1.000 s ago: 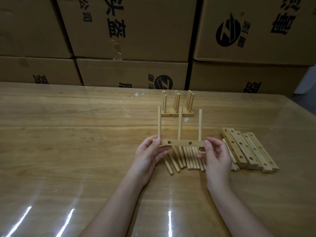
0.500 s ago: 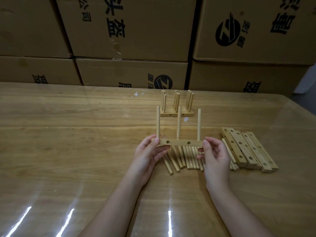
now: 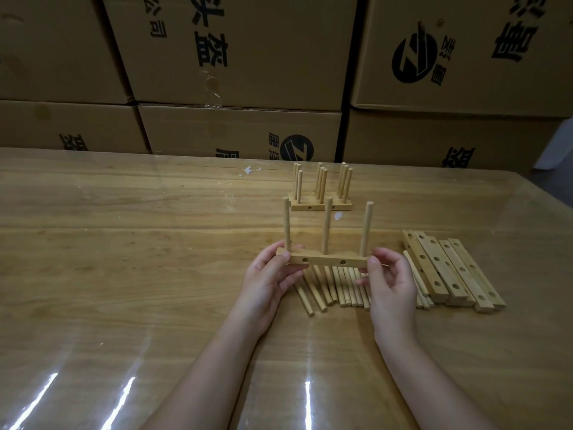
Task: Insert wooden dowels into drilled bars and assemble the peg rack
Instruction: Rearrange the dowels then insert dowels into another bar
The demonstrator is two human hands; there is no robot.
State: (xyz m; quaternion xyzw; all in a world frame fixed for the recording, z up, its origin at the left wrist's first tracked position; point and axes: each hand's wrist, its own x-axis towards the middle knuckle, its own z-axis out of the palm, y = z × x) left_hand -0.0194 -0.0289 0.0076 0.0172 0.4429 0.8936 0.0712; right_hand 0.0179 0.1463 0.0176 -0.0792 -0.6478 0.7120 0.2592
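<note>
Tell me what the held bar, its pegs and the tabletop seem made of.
The bar: pale unpainted wood, matte, faint grain. The pegs: same pale wood, smooth, round. The tabletop: wood grain, glossy, likely clear film or varnish, given streaky reflections.

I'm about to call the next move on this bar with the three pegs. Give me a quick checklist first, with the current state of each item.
1. Grip on the bar: left hand and right hand pinch its two ends. Ok.
2. Three upright dowels stand in the bar's top. Ok.
3. Those dowels seated to full depth: cannot tell.
4. Two side holes facing the camera are empty. Ok.
5. Loose dowels lie on the table just below the bar. Ok.
6. A free hand to pick one up: not ok, both hold the bar.
</note>
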